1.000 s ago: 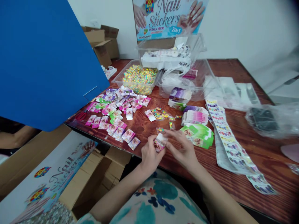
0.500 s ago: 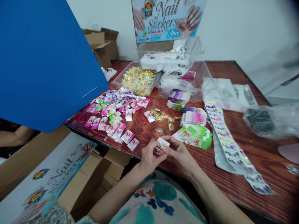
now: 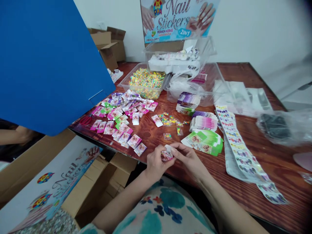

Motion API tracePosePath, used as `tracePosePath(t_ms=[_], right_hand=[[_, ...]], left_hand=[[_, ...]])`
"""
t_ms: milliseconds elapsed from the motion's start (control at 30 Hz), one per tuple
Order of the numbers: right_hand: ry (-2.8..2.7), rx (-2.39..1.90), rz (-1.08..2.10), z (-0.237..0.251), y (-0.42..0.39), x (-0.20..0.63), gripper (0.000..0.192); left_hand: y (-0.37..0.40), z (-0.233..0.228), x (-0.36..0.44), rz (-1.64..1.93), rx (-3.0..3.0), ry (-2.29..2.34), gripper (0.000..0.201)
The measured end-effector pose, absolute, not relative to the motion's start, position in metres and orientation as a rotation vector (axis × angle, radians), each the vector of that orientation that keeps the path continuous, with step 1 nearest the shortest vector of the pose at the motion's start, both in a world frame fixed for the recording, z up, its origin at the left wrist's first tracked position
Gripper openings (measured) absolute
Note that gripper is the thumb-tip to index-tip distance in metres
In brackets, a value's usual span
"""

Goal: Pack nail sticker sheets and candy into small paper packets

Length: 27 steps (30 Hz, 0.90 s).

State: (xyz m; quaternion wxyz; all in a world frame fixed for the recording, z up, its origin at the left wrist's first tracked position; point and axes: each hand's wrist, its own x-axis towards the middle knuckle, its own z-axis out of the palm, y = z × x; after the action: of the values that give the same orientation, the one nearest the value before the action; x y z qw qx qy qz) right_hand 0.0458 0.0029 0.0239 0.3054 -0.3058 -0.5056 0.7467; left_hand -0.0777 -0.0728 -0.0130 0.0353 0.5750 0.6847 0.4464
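My left hand is closed round a small printed card box at the table's front edge. The fingers of my right hand pinch the white flap at the box's top. Just beyond lie small sachets of glittery yellow-green pieces. Flat green box blanks are fanned out to the right, with a stack of pink blanks behind them. On the left, several small pink, purple and green boxes lie in rows and a heap.
Strips of nail stickers run down the right side. A clear tub of shiny sachets and a tub with a plastic bag stand behind. A blue panel blocks the left; an open carton is below. Another person's arm shows far left.
The white flap on the box has gone from standing up to being bent down under my right fingers. The view has shifted slightly, and both hands stay at the box.
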Motion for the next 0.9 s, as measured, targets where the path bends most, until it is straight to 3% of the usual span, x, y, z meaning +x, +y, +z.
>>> tracePosePath(t_ms=[167, 467, 667, 900], right_hand=[[-1.378, -0.828, 1.9, 0.02, 0.004, 0.049, 0.027], [-1.822, -0.678, 1.39, 0.02, 0.003, 0.048, 0.016], [-1.662, -0.785, 1.64, 0.011, 0.012, 0.044, 0.028], [-1.708, -0.791, 1.676, 0.013, 0.017, 0.047, 0.023]], left_hand=[[-0.073, -0.006, -0.077, 1.198, 1.665, 2.134, 0.035], [-0.074, -0.006, -0.078, 1.11, 1.616, 2.149, 0.04], [-0.072, -0.006, -0.076, 1.022, 1.6, 2.197, 0.048], [-0.073, -0.01, -0.076, 1.041, 1.62, 2.158, 0.05]])
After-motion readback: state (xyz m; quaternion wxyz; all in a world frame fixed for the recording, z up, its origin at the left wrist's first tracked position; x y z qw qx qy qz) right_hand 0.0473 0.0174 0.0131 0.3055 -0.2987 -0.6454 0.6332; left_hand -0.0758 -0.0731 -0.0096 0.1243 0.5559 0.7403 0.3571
